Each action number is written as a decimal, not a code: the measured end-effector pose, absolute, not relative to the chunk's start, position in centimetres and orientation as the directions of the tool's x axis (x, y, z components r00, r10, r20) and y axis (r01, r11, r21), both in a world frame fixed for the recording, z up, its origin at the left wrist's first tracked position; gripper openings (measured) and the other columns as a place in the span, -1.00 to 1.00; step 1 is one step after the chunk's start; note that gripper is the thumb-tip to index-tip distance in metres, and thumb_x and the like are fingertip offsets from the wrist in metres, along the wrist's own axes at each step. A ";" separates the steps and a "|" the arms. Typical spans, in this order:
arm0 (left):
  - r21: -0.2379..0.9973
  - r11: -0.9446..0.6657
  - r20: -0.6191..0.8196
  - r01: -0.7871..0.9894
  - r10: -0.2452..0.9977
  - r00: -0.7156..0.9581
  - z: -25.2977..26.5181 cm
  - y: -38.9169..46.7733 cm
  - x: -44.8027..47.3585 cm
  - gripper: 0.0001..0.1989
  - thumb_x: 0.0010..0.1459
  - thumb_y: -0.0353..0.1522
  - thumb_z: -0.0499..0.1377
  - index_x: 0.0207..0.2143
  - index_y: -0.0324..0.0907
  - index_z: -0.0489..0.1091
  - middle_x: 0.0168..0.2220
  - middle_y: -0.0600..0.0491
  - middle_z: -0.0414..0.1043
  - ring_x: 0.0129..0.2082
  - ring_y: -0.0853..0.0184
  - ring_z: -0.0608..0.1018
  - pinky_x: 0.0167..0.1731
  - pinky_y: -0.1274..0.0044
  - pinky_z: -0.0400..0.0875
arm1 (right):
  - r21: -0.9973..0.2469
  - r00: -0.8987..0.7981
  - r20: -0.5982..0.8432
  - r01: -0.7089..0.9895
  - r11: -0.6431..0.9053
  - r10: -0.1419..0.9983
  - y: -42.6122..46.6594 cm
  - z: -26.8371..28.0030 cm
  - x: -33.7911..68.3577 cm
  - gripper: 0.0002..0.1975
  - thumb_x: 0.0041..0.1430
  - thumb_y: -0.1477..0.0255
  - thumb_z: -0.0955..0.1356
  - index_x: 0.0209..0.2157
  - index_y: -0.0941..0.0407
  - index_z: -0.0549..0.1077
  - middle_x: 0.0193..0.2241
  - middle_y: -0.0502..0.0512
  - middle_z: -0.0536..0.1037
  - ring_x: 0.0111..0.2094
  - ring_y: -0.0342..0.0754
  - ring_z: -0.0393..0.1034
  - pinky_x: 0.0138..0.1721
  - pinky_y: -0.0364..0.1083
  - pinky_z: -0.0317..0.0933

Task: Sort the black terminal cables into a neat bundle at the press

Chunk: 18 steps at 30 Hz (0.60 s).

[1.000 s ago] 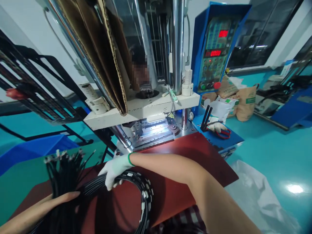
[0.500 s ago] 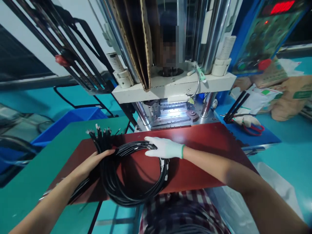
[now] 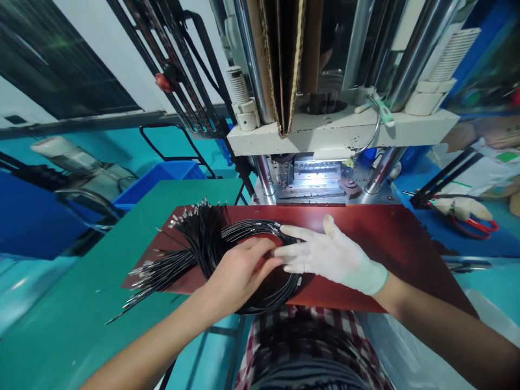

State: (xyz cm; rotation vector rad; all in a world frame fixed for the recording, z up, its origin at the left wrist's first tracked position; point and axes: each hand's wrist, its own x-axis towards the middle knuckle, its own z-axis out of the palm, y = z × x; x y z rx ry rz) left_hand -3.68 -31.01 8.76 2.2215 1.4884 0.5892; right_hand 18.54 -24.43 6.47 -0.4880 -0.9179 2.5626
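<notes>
Cable coil [image 3: 211, 238] lies on red mat [image 3: 385, 233]. Left hand [image 3: 238, 271], fingers together, rests on the loop; gloved right hand [image 3: 333, 254], fingers spread flat, touches left fingertips.

Head view: sat above the dark red worktop [image 3: 377, 233], close.
Facing: looked forward and down toward the grey moulding press [image 3: 337, 132].
</notes>
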 end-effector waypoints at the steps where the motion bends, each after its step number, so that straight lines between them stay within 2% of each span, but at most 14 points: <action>1: 0.531 -0.400 0.129 0.747 0.910 0.395 8.6 -30.8 -3.0 -0.73 0.32 -0.21 -0.03 -0.30 -0.18 0.34 -0.37 0.02 0.40 -0.38 0.35 0.43 -0.38 0.55 0.26 | -0.660 -0.871 -0.199 -0.219 -0.718 0.449 -24.7 6.4 18.6 -0.19 0.23 -0.15 -0.06 0.25 0.11 0.15 0.05 0.31 0.44 0.08 0.07 0.37 0.18 0.13 0.08; 3: 0.520 -0.486 0.134 0.703 0.859 0.494 8.5 -30.4 -2.6 -0.70 0.32 -0.23 -0.03 -0.42 -0.19 0.28 -0.47 0.06 0.32 -0.46 0.38 0.36 -0.45 0.56 0.17 | -0.665 -0.879 -0.195 -0.208 -0.717 0.436 -25.2 6.4 19.1 -0.21 0.24 -0.14 -0.03 0.23 0.11 0.17 0.04 0.32 0.45 0.06 0.07 0.39 0.17 0.15 0.09; 6: 0.597 -0.556 0.123 0.579 0.776 0.618 8.5 -30.2 -2.8 -0.69 0.31 -0.28 0.02 -0.50 -0.19 0.20 -0.54 0.13 0.20 -0.52 0.43 0.29 -0.49 0.57 0.09 | -0.687 -0.896 -0.191 -0.170 -0.707 0.401 -25.9 6.3 20.1 -0.25 0.25 -0.12 0.04 0.20 0.13 0.24 0.06 0.33 0.44 0.09 0.10 0.36 0.16 0.17 0.11; 9: 0.695 -0.553 0.110 0.461 0.714 0.691 8.6 -30.6 -2.7 -0.69 0.32 -0.34 0.02 -0.52 -0.20 0.16 -0.55 0.15 0.14 -0.51 0.45 0.27 -0.47 0.57 0.07 | -0.699 -0.919 -0.177 -0.134 -0.702 0.352 -26.7 6.1 20.6 -0.28 0.27 -0.08 0.07 0.16 0.17 0.31 0.08 0.33 0.42 0.13 0.11 0.32 0.18 0.17 0.09; 12: 0.750 -0.508 0.080 0.422 0.704 0.705 8.7 -31.4 -2.8 -0.68 0.32 -0.37 0.00 -0.54 -0.21 0.14 -0.55 0.15 0.12 -0.50 0.47 0.25 -0.45 0.58 0.08 | -0.720 -0.937 -0.136 -0.129 -0.682 0.321 -27.3 5.8 20.6 -0.38 0.32 0.02 0.11 0.12 0.18 0.37 0.08 0.33 0.43 0.09 0.11 0.36 0.17 0.16 0.11; 15: 0.772 -0.393 0.034 0.500 0.811 0.585 8.4 -32.0 -4.7 -0.61 0.33 -0.31 -0.02 -0.59 -0.21 0.12 -0.59 0.15 0.08 -0.55 0.48 0.20 -0.49 0.59 0.09 | -0.830 -0.899 -0.084 -0.177 -0.529 0.431 -26.5 5.8 21.2 -0.55 0.33 0.17 0.22 0.01 0.21 0.46 -0.04 0.32 0.52 -0.04 0.09 0.47 0.09 0.15 0.24; 16: 0.766 -0.318 0.011 0.559 0.875 0.484 8.1 -32.1 -5.9 -0.59 0.32 -0.26 -0.02 -0.59 -0.21 0.13 -0.59 0.15 0.09 -0.56 0.48 0.20 -0.51 0.59 0.09 | -0.872 -0.864 -0.074 -0.186 -0.452 0.498 -25.7 5.9 21.6 -0.59 0.33 0.21 0.23 -0.02 0.21 0.47 -0.09 0.30 0.55 -0.09 0.07 0.49 0.06 0.14 0.28; 18: 0.709 -0.107 -0.016 0.697 0.986 0.168 7.3 -32.1 -9.0 -0.58 0.28 -0.14 -0.01 -0.54 -0.20 0.22 -0.58 0.14 0.16 -0.55 0.45 0.24 -0.53 0.61 0.13 | -0.962 -0.768 -0.059 -0.126 -0.241 0.638 -23.5 5.8 22.2 -0.63 0.31 0.22 0.26 -0.06 0.18 0.49 -0.12 0.24 0.57 -0.10 0.05 0.49 0.06 0.12 0.29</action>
